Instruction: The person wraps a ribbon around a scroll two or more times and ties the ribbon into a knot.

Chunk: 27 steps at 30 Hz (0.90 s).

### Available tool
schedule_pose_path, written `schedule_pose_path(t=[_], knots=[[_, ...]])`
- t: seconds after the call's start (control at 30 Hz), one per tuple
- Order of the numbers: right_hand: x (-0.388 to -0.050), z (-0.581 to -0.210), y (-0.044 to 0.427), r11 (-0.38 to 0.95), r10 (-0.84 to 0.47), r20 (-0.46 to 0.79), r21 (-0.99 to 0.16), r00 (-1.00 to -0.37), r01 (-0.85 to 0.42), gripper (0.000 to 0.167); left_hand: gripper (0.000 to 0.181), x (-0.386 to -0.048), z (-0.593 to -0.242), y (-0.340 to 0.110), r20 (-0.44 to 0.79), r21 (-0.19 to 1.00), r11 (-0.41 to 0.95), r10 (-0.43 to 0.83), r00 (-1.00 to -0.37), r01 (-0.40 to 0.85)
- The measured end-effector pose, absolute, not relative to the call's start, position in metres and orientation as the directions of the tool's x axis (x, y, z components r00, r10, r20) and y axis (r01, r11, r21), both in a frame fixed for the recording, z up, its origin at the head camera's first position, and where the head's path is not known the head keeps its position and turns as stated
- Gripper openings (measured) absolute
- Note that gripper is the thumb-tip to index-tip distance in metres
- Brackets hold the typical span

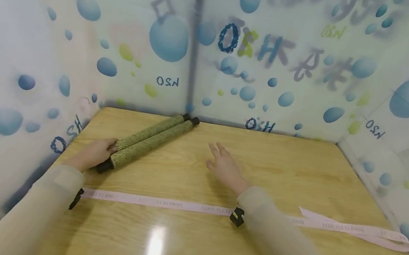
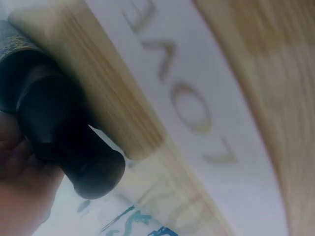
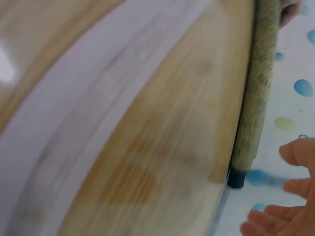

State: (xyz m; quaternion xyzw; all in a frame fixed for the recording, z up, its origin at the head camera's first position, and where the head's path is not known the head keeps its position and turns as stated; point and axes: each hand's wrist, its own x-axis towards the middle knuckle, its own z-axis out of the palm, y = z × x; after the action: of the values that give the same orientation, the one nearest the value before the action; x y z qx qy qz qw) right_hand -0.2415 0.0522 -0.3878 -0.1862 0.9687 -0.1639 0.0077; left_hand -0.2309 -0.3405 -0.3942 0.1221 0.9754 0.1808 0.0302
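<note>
A green speckled scroll (image 1: 155, 144), rolled up from both sides into two parallel rolls with black end knobs, lies slanted on the left of the table. My left hand (image 1: 93, 155) grips its near end, the fingertips at the left roll. In the left wrist view the black knobs (image 2: 54, 115) show large beside the palm. My right hand (image 1: 227, 169) hovers over the middle of the table, right of the scroll and apart from it, fingers spread and holding nothing. The right wrist view shows the scroll's far black tip (image 3: 236, 178) beyond those fingers.
A pale pink ribbon (image 1: 170, 204) with printed lettering runs across the wooden table (image 1: 192, 242) under both forearms, folded back at its right end. Walls covered with a bubble-printed sheet (image 1: 268, 88) close in the table at the back and both sides.
</note>
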Motion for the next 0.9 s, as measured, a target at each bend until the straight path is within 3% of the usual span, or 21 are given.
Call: schedule_pose_path(t=[0.13,0.33,0.5,0.63,0.9], knots=[[-0.244,-0.388,0.022,0.798,-0.358,-0.032,-0.53,-0.933,-0.287,0.056,0.043,-0.226,-0.393,-0.333,-0.022,0.349,0.91,0.247,-0.969,0.224],[-0.245,-0.393,-0.019,0.693,-0.389,-0.074,-0.68,-0.918,-0.239,0.047,0.047,-0.22,-0.391,-0.325,-0.051,0.404,0.893,0.237,-0.97,0.197],[-0.244,-0.401,-0.037,0.484,-0.352,-0.19,-0.875,-0.916,-0.005,0.043,0.048,-0.221,-0.392,-0.308,-0.079,0.467,0.861,0.267,-0.961,0.201],[-0.246,-0.405,-0.039,0.354,-0.303,-0.232,-0.928,-0.924,0.117,0.047,0.05,-0.224,-0.393,-0.281,-0.106,0.547,0.812,0.309,-0.945,0.204],[-0.254,-0.404,-0.02,0.246,-0.131,-0.274,-0.94,-0.953,0.237,0.058,0.055,-0.22,-0.393,-0.232,-0.192,0.649,0.75,0.327,-0.925,0.13]])
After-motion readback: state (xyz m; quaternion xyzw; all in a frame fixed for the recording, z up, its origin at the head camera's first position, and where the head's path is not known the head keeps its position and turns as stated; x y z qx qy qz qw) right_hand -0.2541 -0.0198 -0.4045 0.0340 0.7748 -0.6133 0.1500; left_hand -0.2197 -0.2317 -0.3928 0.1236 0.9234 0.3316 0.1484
